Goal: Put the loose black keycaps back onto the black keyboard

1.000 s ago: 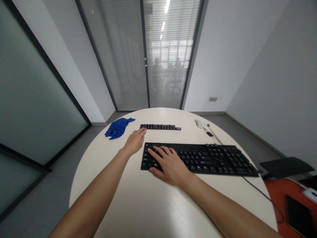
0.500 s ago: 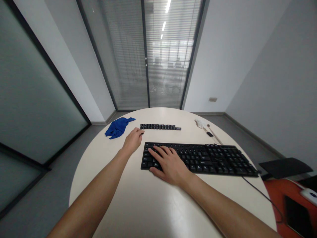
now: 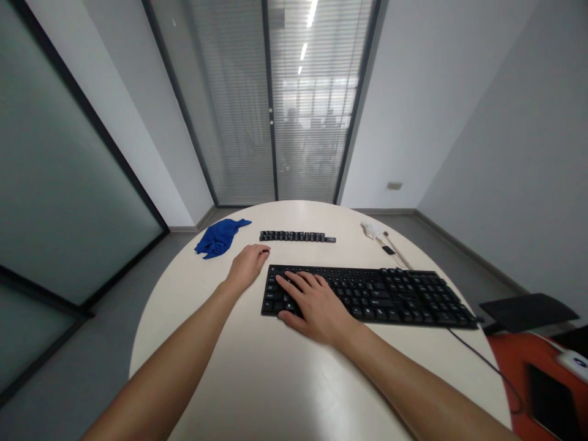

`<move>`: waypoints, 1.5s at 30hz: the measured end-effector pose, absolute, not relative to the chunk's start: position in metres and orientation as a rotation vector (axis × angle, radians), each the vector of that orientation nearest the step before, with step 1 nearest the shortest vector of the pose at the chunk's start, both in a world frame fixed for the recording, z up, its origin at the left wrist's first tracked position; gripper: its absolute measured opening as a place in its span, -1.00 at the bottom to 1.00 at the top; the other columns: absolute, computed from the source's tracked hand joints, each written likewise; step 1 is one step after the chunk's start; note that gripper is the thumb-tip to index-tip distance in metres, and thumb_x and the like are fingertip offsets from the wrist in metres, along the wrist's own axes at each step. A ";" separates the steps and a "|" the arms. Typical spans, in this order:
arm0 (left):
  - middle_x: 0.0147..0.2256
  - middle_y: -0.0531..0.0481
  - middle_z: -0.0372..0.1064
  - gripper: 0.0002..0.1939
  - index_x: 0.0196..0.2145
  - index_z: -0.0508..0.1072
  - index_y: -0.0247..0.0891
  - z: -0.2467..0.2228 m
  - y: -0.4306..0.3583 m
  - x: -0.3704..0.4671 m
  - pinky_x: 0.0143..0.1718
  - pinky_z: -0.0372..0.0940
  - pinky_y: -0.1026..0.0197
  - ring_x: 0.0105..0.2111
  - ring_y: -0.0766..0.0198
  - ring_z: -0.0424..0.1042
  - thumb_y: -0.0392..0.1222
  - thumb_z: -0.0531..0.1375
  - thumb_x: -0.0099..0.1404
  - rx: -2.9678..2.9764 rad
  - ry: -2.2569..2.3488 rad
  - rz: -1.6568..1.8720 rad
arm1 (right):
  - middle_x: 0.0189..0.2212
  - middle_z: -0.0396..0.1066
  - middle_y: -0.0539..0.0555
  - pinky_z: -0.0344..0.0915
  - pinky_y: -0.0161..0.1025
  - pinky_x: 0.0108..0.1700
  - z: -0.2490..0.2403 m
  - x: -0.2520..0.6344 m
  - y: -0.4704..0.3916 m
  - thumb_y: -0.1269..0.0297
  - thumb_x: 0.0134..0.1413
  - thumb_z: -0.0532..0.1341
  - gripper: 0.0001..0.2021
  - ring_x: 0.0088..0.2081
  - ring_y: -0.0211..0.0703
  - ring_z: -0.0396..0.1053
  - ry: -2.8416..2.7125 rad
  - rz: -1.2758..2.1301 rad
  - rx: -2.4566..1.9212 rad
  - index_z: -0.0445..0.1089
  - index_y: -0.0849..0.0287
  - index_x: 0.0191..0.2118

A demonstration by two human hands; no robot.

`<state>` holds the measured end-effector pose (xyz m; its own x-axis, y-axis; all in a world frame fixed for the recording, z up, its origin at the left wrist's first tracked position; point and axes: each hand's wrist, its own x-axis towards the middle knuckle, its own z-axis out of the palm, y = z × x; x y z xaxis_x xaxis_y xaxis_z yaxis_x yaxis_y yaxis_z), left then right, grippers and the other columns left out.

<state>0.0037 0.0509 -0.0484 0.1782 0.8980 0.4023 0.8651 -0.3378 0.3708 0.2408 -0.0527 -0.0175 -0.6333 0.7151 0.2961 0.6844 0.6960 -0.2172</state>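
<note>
Got R hand (image 3: 316, 309) resting palm down on L part of kbd (image 3: 413, 298), fingers spread, not gripping anything. Taking R hand as clock ctr, 12 pointing away from body: got L hand (image 3: 247, 266) at 10, just beside kbd's far L corner, fingertips pinched on small dark piece (image 3: 266, 251). Prob. a keycap; mostly hidden, so can't tell which way up. Can't tell either if resting on table (image 3: 257, 380).

For a good hold: pinch by side faces only, w/ light, even pressure. Tip small dark piece a bit to read its face before any regrip. Lean R hand just enough to stop kbd sliding, w/o mashing keys. Mind L knuckles near row of keycaps (image 3: 298, 236), prob. easy to knock out of line.

Seeing row of keycaps a touch before 12, lined up beyond kbd, well clear of it. Further out, crumpled blue cloth (image 3: 219, 237) at 10, past L hand. Seeing also white item (image 3: 371, 231) at 1, too small to ID, w/ thin stick (image 3: 397, 250) at approx 2. Finally, black cable (image 3: 495, 364) at approx 4, running from near kbd's R end over table edge toward red surface (image 3: 519, 361).
</note>
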 end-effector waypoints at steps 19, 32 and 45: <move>-0.20 -0.02 0.58 -0.85 -0.15 0.50 -0.24 0.014 -0.009 0.056 -0.11 0.37 0.18 -0.18 0.19 0.55 -0.19 0.21 0.35 2.016 0.981 0.829 | -0.24 0.55 0.06 0.18 -0.05 -0.05 -0.012 0.263 -0.038 0.26 0.24 0.28 -0.84 -0.16 -0.02 0.47 -2.115 0.069 -1.086 0.42 0.10 -0.08; -0.17 -0.02 0.55 -0.78 -0.09 0.57 -0.18 0.011 -0.003 0.051 -0.10 0.34 0.16 -0.20 0.18 0.48 -0.16 0.24 0.33 2.241 1.060 0.849 | -0.24 0.58 0.07 0.22 -0.05 -0.04 -0.015 0.263 -0.033 0.25 0.29 0.22 -0.85 -0.17 -0.01 0.48 -2.082 0.079 -1.138 0.47 0.10 -0.09; -0.21 -0.05 0.55 -0.81 -0.14 0.59 -0.20 0.004 0.013 0.022 -0.10 0.30 0.16 -0.21 0.15 0.47 -0.24 0.25 0.29 2.412 1.106 0.574 | -0.24 0.56 0.06 0.21 -0.06 -0.04 -0.014 0.262 -0.034 0.31 0.29 0.17 -0.86 -0.17 -0.04 0.46 -2.098 0.147 -1.157 0.47 0.12 -0.13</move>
